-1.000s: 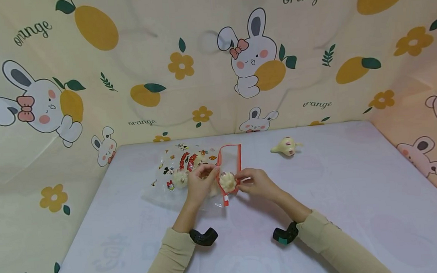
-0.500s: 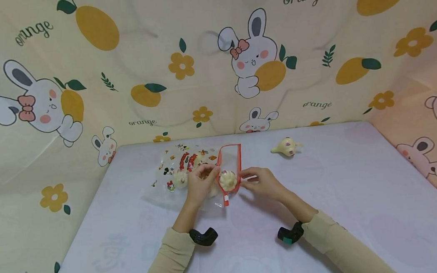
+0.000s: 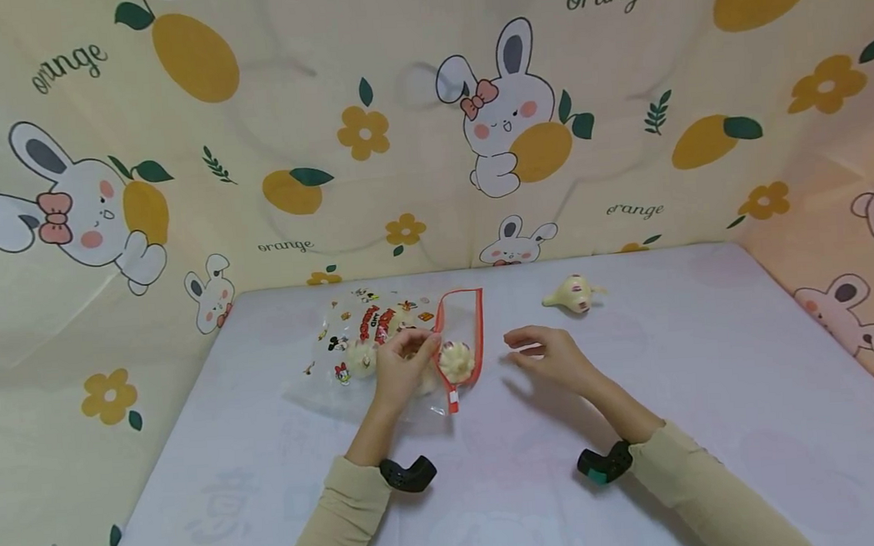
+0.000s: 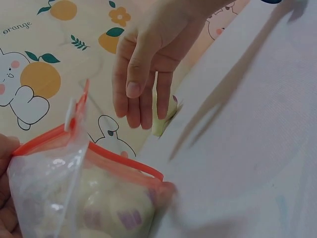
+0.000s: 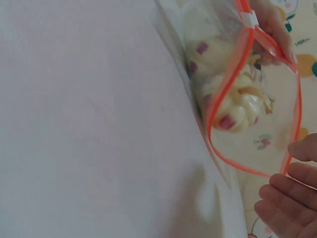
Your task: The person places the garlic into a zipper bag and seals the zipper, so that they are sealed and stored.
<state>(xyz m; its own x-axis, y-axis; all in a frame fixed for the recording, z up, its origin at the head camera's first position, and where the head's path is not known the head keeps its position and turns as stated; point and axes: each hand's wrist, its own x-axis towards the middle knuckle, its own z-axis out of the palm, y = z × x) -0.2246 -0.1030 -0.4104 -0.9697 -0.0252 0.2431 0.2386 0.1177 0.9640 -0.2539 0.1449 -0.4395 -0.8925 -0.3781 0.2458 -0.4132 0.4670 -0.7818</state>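
Note:
A clear zip bag point(image 3: 325, 401) with cartoon prints and a red-orange zip edge lies on the table, several garlic bulbs inside it. My left hand point(image 3: 400, 369) pinches the near side of its opening. One garlic bulb point(image 3: 456, 362) sits right at the spread mouth; the right wrist view shows bulbs with purple patches point(image 5: 233, 106) through the plastic. To the right of the bag, my right hand point(image 3: 557, 359) is apart from it, holding nothing, fingers loosely extended. A single garlic bulb point(image 3: 576, 294) lies beyond that hand, partly hidden behind its fingers in the left wrist view.
The table point(image 3: 687, 425) has a pale cover and ends at a patterned cloth backdrop point(image 3: 393, 50) with rabbits and oranges. Black devices sit at both wrists, on the left point(image 3: 408, 474) and the right point(image 3: 605, 463). A white zip slider point(image 3: 454, 400) hangs at the bag's near corner.
My right hand has let go of the bag's right edge and moved right, away from it. The left hand and the bag stay in place.

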